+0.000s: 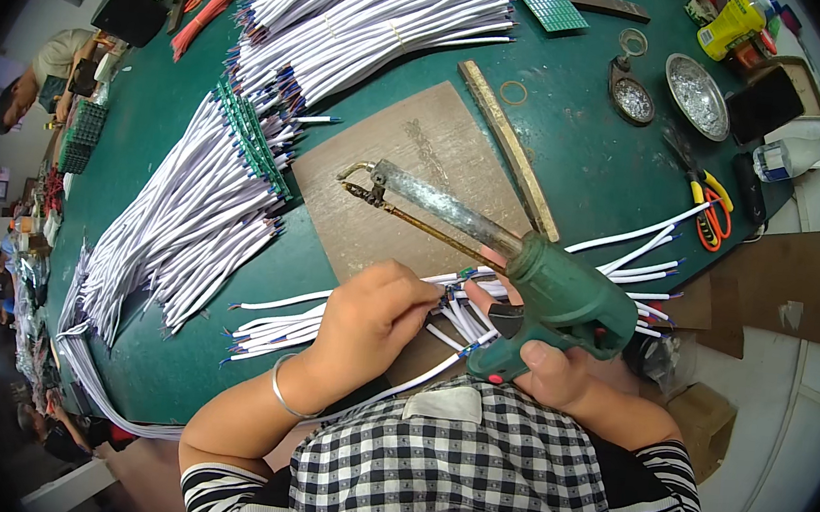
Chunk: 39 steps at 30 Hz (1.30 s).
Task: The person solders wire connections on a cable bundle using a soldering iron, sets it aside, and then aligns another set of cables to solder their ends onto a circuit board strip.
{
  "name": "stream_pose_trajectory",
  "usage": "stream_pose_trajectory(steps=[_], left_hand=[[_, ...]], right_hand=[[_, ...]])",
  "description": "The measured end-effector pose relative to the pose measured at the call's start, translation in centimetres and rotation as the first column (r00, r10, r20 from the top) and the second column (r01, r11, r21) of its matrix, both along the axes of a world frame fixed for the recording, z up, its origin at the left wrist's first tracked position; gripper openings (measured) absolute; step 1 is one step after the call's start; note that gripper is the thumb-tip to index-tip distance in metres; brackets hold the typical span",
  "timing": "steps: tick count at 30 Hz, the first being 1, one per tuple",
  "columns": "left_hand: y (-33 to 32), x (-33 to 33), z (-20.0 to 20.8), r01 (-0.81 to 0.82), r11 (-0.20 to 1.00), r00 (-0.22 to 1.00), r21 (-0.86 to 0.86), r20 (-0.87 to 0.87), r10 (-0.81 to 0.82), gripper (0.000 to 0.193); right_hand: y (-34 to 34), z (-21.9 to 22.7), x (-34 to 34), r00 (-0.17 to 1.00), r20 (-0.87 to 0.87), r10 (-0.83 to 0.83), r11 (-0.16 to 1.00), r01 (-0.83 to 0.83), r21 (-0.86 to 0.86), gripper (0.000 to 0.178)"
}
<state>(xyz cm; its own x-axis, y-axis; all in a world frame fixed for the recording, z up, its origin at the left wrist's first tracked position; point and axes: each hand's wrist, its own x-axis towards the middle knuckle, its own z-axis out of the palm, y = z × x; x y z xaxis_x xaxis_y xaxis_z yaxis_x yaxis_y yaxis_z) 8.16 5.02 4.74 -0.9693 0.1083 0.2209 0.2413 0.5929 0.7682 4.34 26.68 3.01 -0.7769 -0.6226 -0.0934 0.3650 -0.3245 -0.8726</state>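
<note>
My right hand [554, 372] is wrapped round the handle of a green soldering gun [579, 297]. Its metal barrel [449, 207] points up and left, with a thin brass-coloured tube alongside and a bent tip over a brown board [420, 148]. My left hand [374, 317] is closed in a pinch at the ends of white cables [275, 327], close to the gun's front. Small coloured wire ends and a bit of green show by the fingertips; exactly what they pinch is hidden. More white cables [631, 267] spread out to the right behind the gun.
Large bundles of white cables [374, 16] lie on the green table [152, 172], with a strip of green circuit boards [249, 137] across one. A metal bar [509, 152] borders the board. Metal dishes [697, 96], orange-handled pliers [710, 211] and a yellow bottle [733, 26] stand right. A person [53, 64] works far left.
</note>
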Motion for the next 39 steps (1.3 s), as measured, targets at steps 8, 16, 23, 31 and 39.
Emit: stream_pose_trajectory(steps=[8, 16, 23, 31, 39], left_hand=[[-0.1, 0.1, 1.8, 0.136, 0.807, 0.965, -0.575, -0.107, -0.239, 0.031], [-0.6, -0.3, 2.1, 0.205, 0.704, 0.941, -0.680, -0.062, -0.334, 0.034], [-1.6, -0.7, 1.7, 0.235, 0.758, 0.928, -0.609, -0.091, -0.361, 0.032], [-1.9, -0.9, 1.8, 0.251, 0.725, 0.907, -0.642, -0.106, -0.408, 0.032], [-1.6, -0.4, 1.8, 0.224, 0.704, 0.909, -0.674, -0.116, -0.400, 0.034]], right_hand=[[-0.3, -0.2, 0.0, 0.999, -0.042, -0.016, 1.000, 0.016, -0.010, 0.049], [3.4, 2.2, 0.2, 0.987, -0.118, 0.109, 0.930, -0.059, 0.362, 0.051], [8.0, 3.2, 2.5, 0.996, -0.072, 0.053, 0.679, 0.017, 0.734, 0.022], [8.7, 1.6, 3.0, 0.534, -0.733, 0.421, 0.642, 0.396, 0.657, 0.013], [9.0, 1.4, 3.2, 0.565, -0.738, 0.369, 0.687, 0.369, 0.626, 0.021]])
